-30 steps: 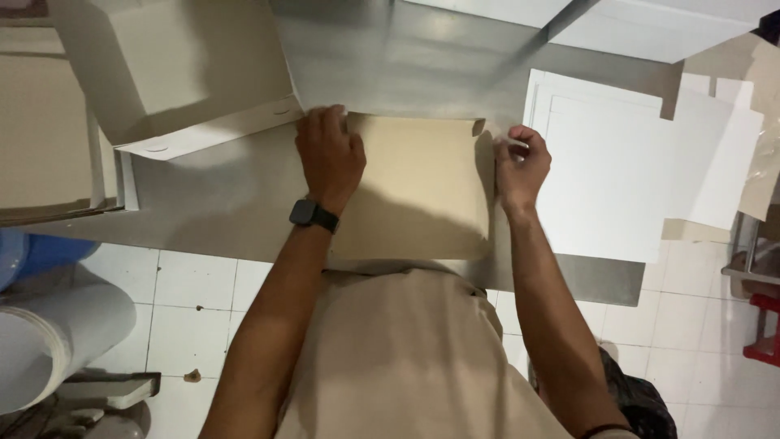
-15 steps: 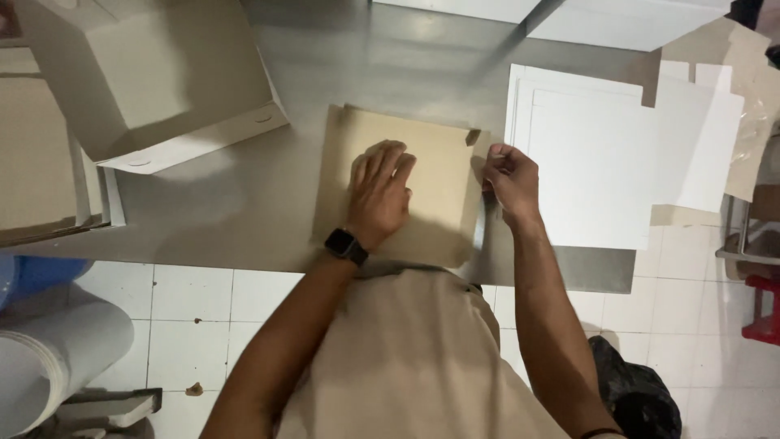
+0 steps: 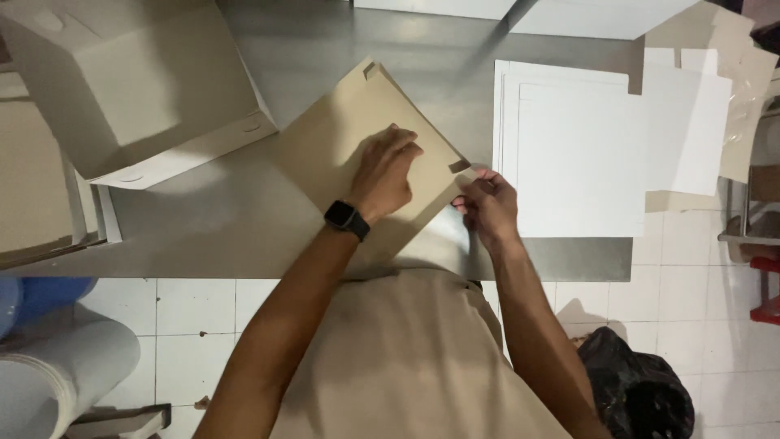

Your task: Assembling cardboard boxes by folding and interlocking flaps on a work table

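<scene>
A flat brown cardboard sheet point(image 3: 337, 142) lies turned at an angle on the steel table point(image 3: 203, 219). My left hand point(image 3: 386, 171), with a black watch on the wrist, presses flat on the middle of the sheet. At the sheet's right corner, my right hand point(image 3: 486, 205) pinches the edge beside a small tab.
An assembled pale box point(image 3: 130, 89) stands at the table's left. A stack of white flat sheets point(image 3: 585, 150) lies to the right. More brown sheets point(image 3: 36, 187) are stacked at far left. A white roll point(image 3: 57, 382) and a black bag point(image 3: 634, 390) sit on the tiled floor.
The cardboard sheet has been rotated from square to diagonal on the table. My left hand stayed flat on it while my right hand moved down with the corner.
</scene>
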